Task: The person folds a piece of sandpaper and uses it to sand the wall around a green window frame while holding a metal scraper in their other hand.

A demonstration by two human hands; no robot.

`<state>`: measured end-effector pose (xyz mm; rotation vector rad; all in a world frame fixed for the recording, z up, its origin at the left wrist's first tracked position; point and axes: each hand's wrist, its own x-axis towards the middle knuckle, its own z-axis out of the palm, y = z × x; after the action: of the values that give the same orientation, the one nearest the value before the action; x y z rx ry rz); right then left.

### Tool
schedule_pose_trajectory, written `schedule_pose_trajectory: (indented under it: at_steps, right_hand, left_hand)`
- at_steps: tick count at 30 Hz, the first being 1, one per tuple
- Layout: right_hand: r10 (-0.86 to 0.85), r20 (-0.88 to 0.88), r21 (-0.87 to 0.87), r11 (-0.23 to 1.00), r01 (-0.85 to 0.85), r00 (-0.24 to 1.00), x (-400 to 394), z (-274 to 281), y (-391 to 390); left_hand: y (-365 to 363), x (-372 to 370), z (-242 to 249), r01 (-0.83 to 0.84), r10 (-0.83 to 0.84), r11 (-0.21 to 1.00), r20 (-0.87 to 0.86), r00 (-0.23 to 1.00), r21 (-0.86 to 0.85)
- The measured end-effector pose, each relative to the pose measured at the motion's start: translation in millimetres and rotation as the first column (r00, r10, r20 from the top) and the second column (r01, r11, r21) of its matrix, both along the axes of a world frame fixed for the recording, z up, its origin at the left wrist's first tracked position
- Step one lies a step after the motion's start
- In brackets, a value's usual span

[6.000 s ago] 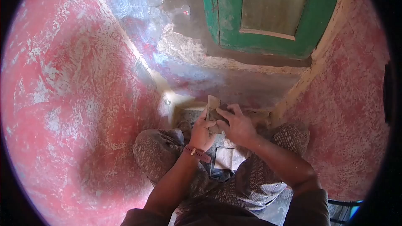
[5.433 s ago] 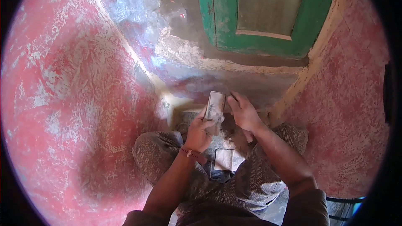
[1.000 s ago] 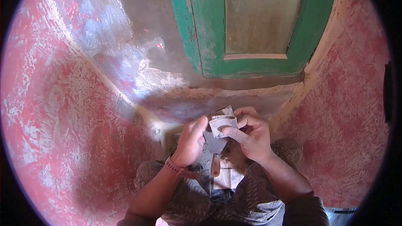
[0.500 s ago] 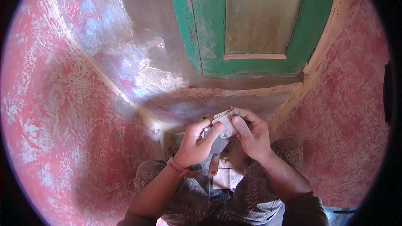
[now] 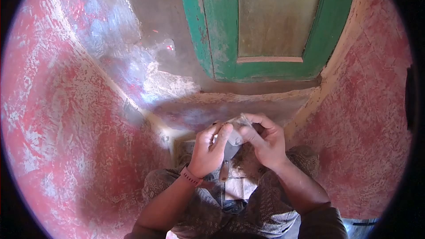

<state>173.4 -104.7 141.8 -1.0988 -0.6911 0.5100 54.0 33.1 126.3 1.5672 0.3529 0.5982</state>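
Note:
A small folded piece of worn, pale sheet (image 5: 236,138) with dark markings is up between my two hands. My left hand (image 5: 209,150) pinches its left side, thumb on top. At the right side, my right hand (image 5: 265,144) grips it with thumb and fingers, slightly blurred by motion. Below the hands hangs a wooden-handled tool (image 5: 224,171), and its flat grey part reaches up toward the folded sheet. The fingers cover much of the sheet's edges, and I cannot tell whether the left hand also holds the tool.
Pale paper (image 5: 241,189) lies low between my knees, by a dusty brown patch. A green-framed door (image 5: 223,68) stands ahead above a ledge (image 5: 230,110). Scuffed pink walls (image 5: 88,150) close in on both sides.
My left hand has turned a little, its thumb shifting left and up on the folded sheet. The right thumb has slid left across it. The wooden handle has moved slightly left and up.

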Motion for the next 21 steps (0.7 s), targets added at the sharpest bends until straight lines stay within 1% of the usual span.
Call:
schedule_pose_trajectory:
  at_steps: [2,5,8,11,14,17,20,21]
  right_hand:
    - [-0.087,0.036,0.024,0.996,0.086,0.996,-13,9,6]
    - [0.0,-0.005,0.003,1.0,0.0,1.0,-7,0,3]
    - [0.103,0.128,-0.079,0.993,-0.093,0.986,17,-18,-8]
    - [0.135,0.264,-0.157,0.983,-0.096,0.955,19,-12,-11]
    - [0.15,-0.019,-0.022,0.988,-0.15,0.989,9,-12,-5]
    - [0.083,0.017,0.039,0.996,-0.083,0.996,8,-15,-2]
    - [-0.004,0.145,-0.126,0.992,0.022,0.989,3,-12,-4]
    - [-0.017,0.178,-0.152,0.987,0.045,0.984,1,-11,-4]
  left_hand:
    - [-4,3,4,-0.036,0.042,0.994,0.058,0.997,-0.103]
    - [-1,3,-3,-0.031,0.043,0.978,0.052,0.998,-0.206]
    - [1,-3,11,-0.024,0.023,0.999,-0.009,1.0,-0.045]
    - [2,-4,13,-0.022,0.022,0.985,0.004,1.0,0.17]
    - [3,-6,13,0.005,-0.003,0.994,-0.018,1.0,0.113]
    - [4,-7,14,0.01,-0.01,1.0,-0.012,1.0,0.015]
    - [3,-3,5,-0.008,0.011,0.999,0.059,0.998,-0.045]
    - [2,-1,2,-0.021,0.024,0.998,0.06,0.998,-0.057]
